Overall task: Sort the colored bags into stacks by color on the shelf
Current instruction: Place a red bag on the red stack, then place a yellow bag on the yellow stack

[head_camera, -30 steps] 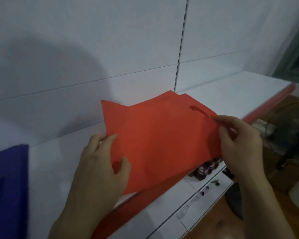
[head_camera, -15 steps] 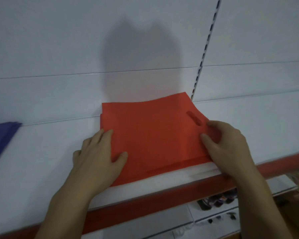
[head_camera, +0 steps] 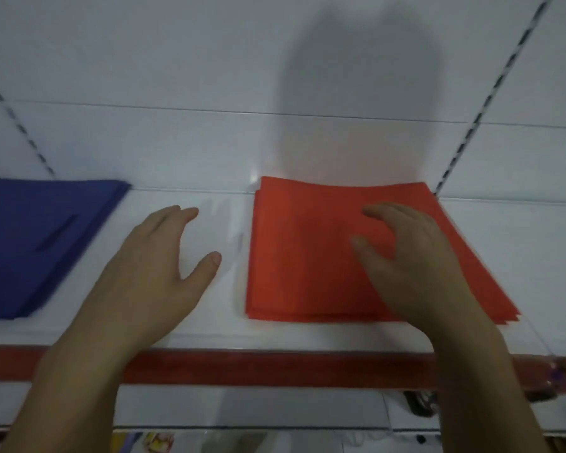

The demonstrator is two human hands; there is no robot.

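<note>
Your right hand (head_camera: 415, 256), fingers loosely spread, sat over, perhaps touching, the red stack (head_camera: 307, 250) on the white shelf (head_camera: 229, 331), your left hand (head_camera: 150, 273) open and empty beside it; squaring the fanned right edges would have tidied it.

- No text, label, brand, number or sign is legible anywhere in view.
- Packages (head_camera: 157, 441) below the shelf (head_camera: 209, 331), near left: coloured print is present but too blurred to read.
</note>
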